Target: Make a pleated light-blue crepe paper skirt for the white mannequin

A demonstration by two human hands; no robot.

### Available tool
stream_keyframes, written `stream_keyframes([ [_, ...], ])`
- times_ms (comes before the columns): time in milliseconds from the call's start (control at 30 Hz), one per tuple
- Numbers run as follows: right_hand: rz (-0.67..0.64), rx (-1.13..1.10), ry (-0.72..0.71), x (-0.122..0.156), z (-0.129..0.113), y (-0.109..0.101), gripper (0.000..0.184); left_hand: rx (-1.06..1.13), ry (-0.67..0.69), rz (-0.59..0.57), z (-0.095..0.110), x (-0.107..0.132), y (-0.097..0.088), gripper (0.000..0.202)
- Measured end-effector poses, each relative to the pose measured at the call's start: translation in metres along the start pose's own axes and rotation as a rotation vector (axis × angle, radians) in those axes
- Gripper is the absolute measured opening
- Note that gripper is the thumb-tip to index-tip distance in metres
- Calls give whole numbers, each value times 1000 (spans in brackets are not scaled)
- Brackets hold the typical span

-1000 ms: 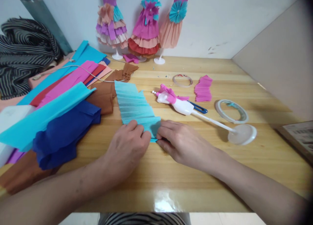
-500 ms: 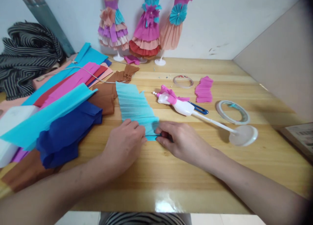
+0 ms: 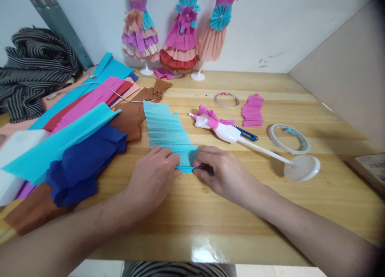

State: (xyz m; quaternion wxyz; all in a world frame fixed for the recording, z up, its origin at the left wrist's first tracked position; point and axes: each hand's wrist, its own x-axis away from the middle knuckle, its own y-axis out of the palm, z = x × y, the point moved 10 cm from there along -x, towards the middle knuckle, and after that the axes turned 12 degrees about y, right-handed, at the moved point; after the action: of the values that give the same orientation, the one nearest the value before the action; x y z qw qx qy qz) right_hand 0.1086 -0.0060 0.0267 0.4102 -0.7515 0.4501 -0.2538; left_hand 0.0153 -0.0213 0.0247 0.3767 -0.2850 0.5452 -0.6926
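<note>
Hands nudged forward; left hand (image 3: pixel 153 176), right hand (image 3: pixel 225 173), pinching turquoise paper (image 3: pixel 166 128) between them

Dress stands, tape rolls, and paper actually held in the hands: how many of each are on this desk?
Dressed stands upright by the wall: 3
Lying stand on the desk: 1
Tape rolls: 2
Turquoise pleated strip, pinched by left hand and right hand: 1
Total: 7

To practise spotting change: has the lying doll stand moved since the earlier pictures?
No. The doll stand keeps its place beside the tape ring; both drift together in the picture, so only the camera shifted.
</note>
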Motion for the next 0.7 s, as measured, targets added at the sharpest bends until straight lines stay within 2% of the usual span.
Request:
stream_keyframes([
  [167,84,92,-102,5,-14,-4,11,53,-29,2,-5,-1,1,5],
  [300,167,286,-202,11,-27,-4,18,-46,41,26,4,-1,-3,11],
  [467,190,365,-233,15,-30,-2,21,-148,127,46,15,2,-5,18],
  [700,231,354,-246,16,-33,-7,23,-9,39,50,2,2,-1,8],
])
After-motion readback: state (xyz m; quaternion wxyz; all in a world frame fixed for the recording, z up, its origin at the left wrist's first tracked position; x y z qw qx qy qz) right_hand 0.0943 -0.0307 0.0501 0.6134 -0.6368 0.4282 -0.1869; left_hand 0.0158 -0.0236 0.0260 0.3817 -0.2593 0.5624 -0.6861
